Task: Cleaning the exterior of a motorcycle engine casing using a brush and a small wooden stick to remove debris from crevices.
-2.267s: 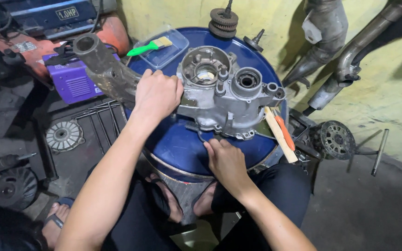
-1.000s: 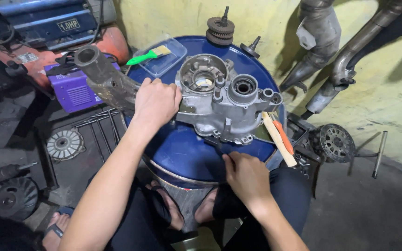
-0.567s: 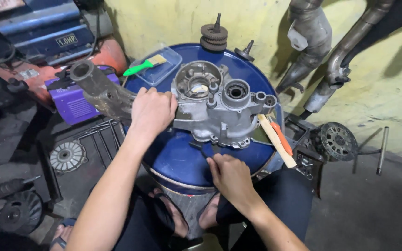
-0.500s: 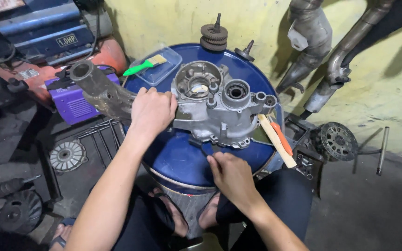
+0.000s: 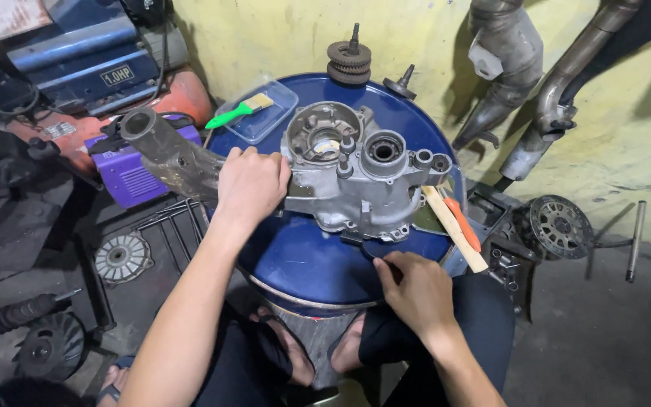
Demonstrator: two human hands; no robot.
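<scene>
A grey metal engine case (image 5: 356, 169) with a long dirty arm (image 5: 163, 151) lies on top of a blue drum (image 5: 318, 264). My left hand (image 5: 250, 185) presses down on the case where the arm joins it. My right hand (image 5: 412, 290) is at the drum's near edge, its fingers closed on a small dark tool (image 5: 367, 247) whose tip touches the case's lower edge.
A clear plastic tray holding a green-handled brush (image 5: 242, 111), a stack of gears (image 5: 349, 59) and a wooden stick with an orange tool (image 5: 457, 226) sit on the drum. Exhaust pipes (image 5: 536, 83) lean on the yellow wall. A purple box (image 5: 126, 169) and engine parts lie left.
My right hand has moved from the drum's front rim up to the case's lower edge with the dark tool. My left hand stays on the case.
</scene>
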